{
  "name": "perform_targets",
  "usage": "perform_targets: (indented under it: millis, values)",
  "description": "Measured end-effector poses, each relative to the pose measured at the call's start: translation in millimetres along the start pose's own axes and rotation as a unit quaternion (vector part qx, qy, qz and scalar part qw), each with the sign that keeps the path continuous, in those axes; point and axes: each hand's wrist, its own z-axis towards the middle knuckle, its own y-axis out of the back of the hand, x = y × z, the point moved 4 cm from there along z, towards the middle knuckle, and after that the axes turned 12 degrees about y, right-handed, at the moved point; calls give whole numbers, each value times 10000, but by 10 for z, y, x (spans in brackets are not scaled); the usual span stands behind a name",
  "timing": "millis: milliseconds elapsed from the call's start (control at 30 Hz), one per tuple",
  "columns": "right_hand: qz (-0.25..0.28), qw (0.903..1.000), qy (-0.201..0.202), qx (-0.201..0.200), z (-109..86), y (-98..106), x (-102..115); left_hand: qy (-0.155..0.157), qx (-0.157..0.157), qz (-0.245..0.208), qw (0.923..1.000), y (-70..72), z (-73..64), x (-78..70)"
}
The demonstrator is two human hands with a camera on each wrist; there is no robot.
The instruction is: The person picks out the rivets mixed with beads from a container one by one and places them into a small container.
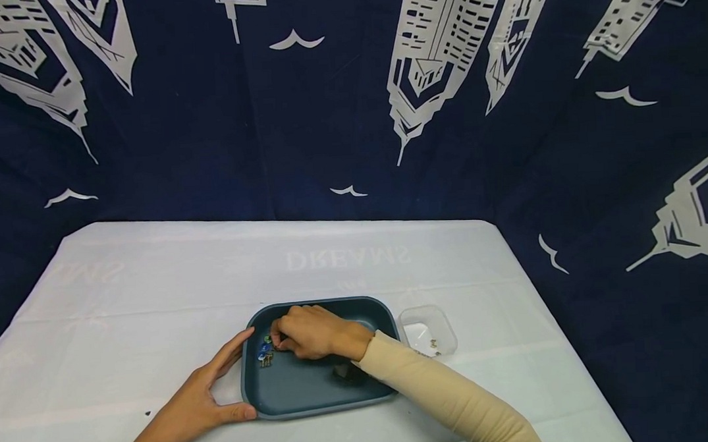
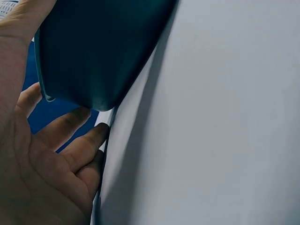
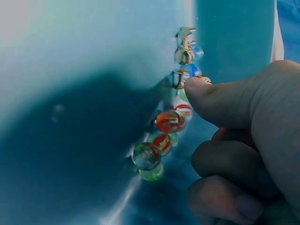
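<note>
Your right hand (image 1: pixel 314 331) is touching gold-coloured pieces (image 3: pixel 179 78) in the tray (image 1: pixel 290 392)

You are curling the right hand's fingers, with the thumb tip (image 3: pixel 199 89) lying against one of the gold-coloured pieces; whether you are pinching it cannot be told, since the hand is hiding the far side. Just beside the thumb, blue marbles (image 3: pixel 193 70) are sitting among these pieces, inside the tray near its left side. In the right wrist view, red-striped marbles (image 3: pixel 167 121) and a green marble (image 3: pixel 151 172) are continuing the cluster along the foot of the tray wall.

Your left hand (image 1: pixel 201 392) is spreading its fingers and thumb loosely along the outside of the tray's left end, touching it without closing round it.

Your beige sleeve (image 1: pixel 444 392) is crossing the tray's right side. Just beyond it, a clear container (image 1: pixel 446 322) is standing beside the tray, holding small gold-coloured bits (image 1: pixel 434 343). A white cloth (image 1: pixel 172 275) is lying under everything, and a navy curtain (image 1: pixel 320 130) with pale printed buildings is hanging behind.
</note>
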Motion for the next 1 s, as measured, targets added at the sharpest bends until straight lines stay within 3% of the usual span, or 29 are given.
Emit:
perform_targets:
  millis: [467, 800, 1000]
  values:
    - [64, 9998, 113, -123, -92, 65, -9, 0, -17, -36, 10000, 6, 7, -4]
    - [264, 9993, 81, -270, -276, 159, -32, 282, -15, 203, 9994, 6, -11, -5]
    - [333, 9991, -20, -263, -359, 209, -61, 143, -88, 228, 9996, 11, -7, -19]
